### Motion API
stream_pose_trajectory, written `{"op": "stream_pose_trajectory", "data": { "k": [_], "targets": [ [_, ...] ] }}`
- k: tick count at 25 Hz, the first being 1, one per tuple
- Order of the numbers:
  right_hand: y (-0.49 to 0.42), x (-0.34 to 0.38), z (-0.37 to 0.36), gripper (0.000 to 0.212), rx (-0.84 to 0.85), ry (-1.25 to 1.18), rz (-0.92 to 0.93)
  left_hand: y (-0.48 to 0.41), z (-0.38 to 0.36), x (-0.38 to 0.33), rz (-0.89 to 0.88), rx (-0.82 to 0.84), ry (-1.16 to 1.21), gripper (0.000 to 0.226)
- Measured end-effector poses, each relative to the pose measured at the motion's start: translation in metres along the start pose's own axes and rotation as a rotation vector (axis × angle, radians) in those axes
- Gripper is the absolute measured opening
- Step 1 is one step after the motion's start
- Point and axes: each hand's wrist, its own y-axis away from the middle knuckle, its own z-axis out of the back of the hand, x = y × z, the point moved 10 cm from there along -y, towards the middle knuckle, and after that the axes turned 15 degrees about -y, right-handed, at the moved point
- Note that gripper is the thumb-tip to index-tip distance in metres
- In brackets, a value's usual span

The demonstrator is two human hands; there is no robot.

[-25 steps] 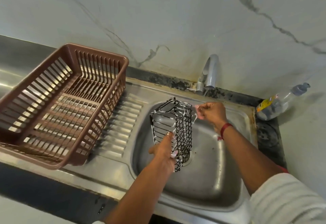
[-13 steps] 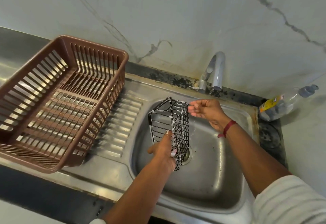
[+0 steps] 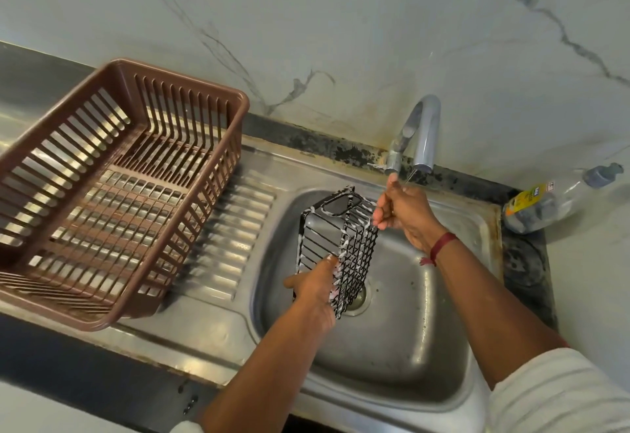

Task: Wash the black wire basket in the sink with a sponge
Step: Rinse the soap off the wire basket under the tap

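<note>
Glossy steel sink (image 3: 392,357), brown plastic crate (image 3: 112,173), soapy black wire basket (image 3: 341,245).

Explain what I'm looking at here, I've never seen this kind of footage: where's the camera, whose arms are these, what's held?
There is no machine: a person wears one camera on the head, looking down at their own arms. The left hand grips the black wire basket, streaked with suds, upright over the sink. The right hand is raised beside the basket's top, just under the tap; no sponge shows in it. On the draining board sits a brown plastic rack. A soap bottle lies at the sink's far right corner.
</note>
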Motion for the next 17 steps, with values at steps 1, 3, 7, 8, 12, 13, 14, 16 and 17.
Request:
{"op": "stream_pose_trajectory", "data": {
  "k": [1,3,7,8,12,13,14,16,17],
  "targets": [
    [0.002,0.002,-0.002,0.052,0.030,-0.038,-0.008,0.000,0.001,0.001,0.009,-0.004,0.000,0.079],
    [0.004,0.003,-0.005,0.044,0.079,-0.158,-0.036,-0.001,0.001,0.002,0.023,0.006,0.013,0.073],
    [0.002,0.010,-0.010,0.014,0.087,-0.213,0.016,-0.001,0.000,0.003,0.018,0.025,0.005,0.066],
    [0.002,0.013,-0.011,0.014,0.069,-0.183,0.046,0.000,-0.002,0.003,0.012,0.032,0.002,0.067],
    [0.006,0.018,-0.013,0.017,0.011,-0.039,0.110,0.000,-0.005,-0.001,-0.025,0.047,-0.067,0.080],
    [0.007,0.019,-0.013,0.015,0.000,-0.013,0.121,0.000,-0.006,-0.002,-0.036,0.053,-0.086,0.085],
    [0.007,0.020,-0.012,0.012,-0.001,-0.010,0.127,0.000,-0.006,-0.002,-0.047,0.058,-0.100,0.089],
    [0.010,0.022,-0.015,0.011,0.034,-0.079,0.122,-0.001,-0.008,-0.003,-0.063,0.061,-0.127,0.095],
    [0.012,0.024,-0.017,0.016,0.055,-0.116,0.126,-0.001,-0.009,-0.003,-0.071,0.063,-0.137,0.097]
  ]
}}
